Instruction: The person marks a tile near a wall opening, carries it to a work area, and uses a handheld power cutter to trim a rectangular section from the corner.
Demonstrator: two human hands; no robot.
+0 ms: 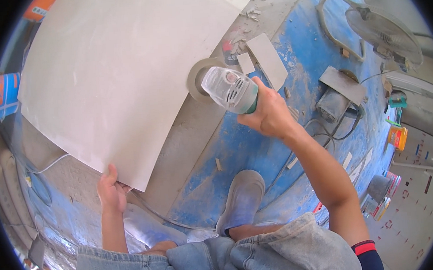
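Observation:
A large, smooth, pale tile slab (107, 77) lies at an angle across the left and upper part of the view. My left hand (112, 188) grips its near corner, thumb by the upper edge and fingers partly hidden beneath. My right hand (271, 108) is wrapped around an angle grinder (233, 89) with a clear cover over its body. The grinder's round grey disc (193, 82) is at the slab's right edge; whether it touches cannot be made out. Its cord trails down past my right forearm.
Cut tile offcuts (267, 58) and chips lie right of the slab on a dusty blue floor covering (204, 178). Farther right are a fan (382, 28), a motor-like machine (334, 101) with cables and an orange tub (397, 137). A blue-and-orange box (6, 94) stands at far left.

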